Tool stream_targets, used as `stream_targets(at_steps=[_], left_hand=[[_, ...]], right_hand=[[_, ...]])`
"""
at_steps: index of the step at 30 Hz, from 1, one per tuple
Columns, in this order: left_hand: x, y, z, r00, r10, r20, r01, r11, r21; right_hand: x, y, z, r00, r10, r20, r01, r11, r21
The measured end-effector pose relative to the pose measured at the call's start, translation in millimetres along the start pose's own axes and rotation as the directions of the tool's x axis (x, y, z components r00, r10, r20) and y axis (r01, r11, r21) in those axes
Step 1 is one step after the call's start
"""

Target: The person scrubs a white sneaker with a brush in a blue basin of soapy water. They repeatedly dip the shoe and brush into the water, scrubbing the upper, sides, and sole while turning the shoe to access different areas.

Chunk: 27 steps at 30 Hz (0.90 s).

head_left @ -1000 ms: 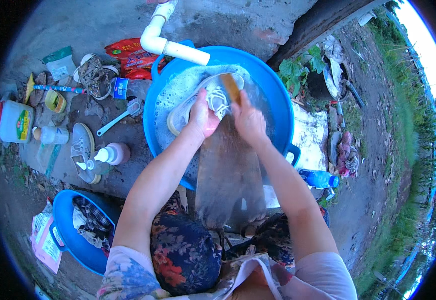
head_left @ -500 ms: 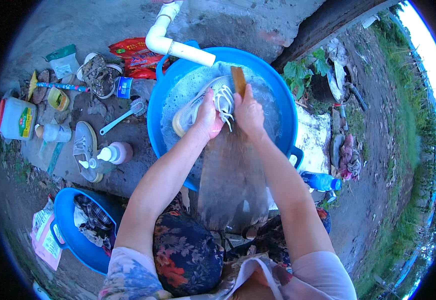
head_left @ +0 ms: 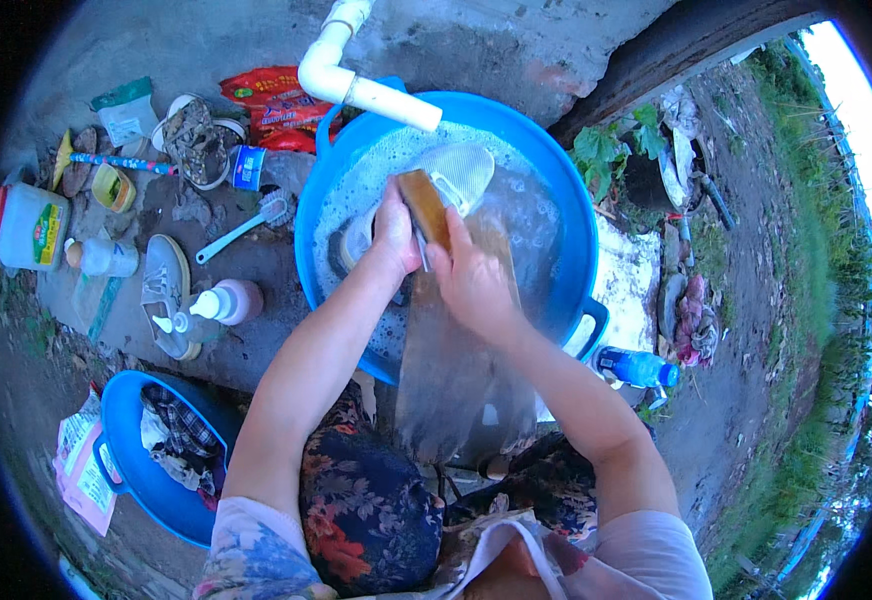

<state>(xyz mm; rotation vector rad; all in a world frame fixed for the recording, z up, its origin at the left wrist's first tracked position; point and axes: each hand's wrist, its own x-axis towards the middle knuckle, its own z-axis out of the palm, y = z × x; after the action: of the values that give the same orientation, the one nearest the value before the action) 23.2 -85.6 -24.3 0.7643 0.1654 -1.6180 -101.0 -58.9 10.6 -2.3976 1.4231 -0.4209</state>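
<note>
Above the sudsy water of a large blue tub (head_left: 581, 235), my left hand (head_left: 393, 228) grips a pale sneaker (head_left: 469, 172). Its toe points away to the right, and its heel end shows left of the hand. My right hand (head_left: 476, 280) is closed around a wooden-backed scrubbing brush (head_left: 422, 203), which lies over the middle of the shoe and hides its laces. The brush's working side is turned down, largely out of sight. Under my hands a wooden board (head_left: 461, 370) slants from the tub toward my knees.
A white drainpipe (head_left: 386, 100) juts over the tub's far rim. On the left stand another sneaker (head_left: 164, 290), a pump bottle (head_left: 231, 302), a long-handled brush (head_left: 246, 228) and a lidded plastic tub (head_left: 31, 228). A blue basket (head_left: 146, 460) holds clothes; a blue bottle (head_left: 636, 367) lies right.
The sneaker has turned, its toe now pointing away to the right and its laces covered. My right hand has brought the brush left and nearer, onto the shoe by my left hand.
</note>
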Motion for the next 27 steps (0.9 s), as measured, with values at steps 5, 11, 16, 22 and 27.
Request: stream_targets(at_steps=[5,11,16,22,27], left_hand=[[5,-9,2,0.997,0.04,0.07,-0.04,0.999,-0.006],[9,-28,-21,0.861,0.454,0.23,-0.491,0.621,0.611],[19,-21,-40,0.82,0.393,0.416,-0.534,0.262,0.804],[50,-28,-85,0.797,0.363,0.482,-0.532,0.046,0.845],[13,-10,-56,0.87,0.26,0.419,-0.471,0.187,0.862]], right_hand=[[45,49,-1,0.951,0.31,0.022,-0.304,0.942,-0.139],[41,82,8,0.873,0.475,-0.111,-0.479,0.878,-0.003],[42,143,13,0.749,0.631,0.202,-0.662,0.699,0.27],[27,0,-11,0.965,0.256,0.059,-0.262,0.951,0.167],[42,-5,-21,0.962,0.257,0.087,-0.251,0.965,-0.073]])
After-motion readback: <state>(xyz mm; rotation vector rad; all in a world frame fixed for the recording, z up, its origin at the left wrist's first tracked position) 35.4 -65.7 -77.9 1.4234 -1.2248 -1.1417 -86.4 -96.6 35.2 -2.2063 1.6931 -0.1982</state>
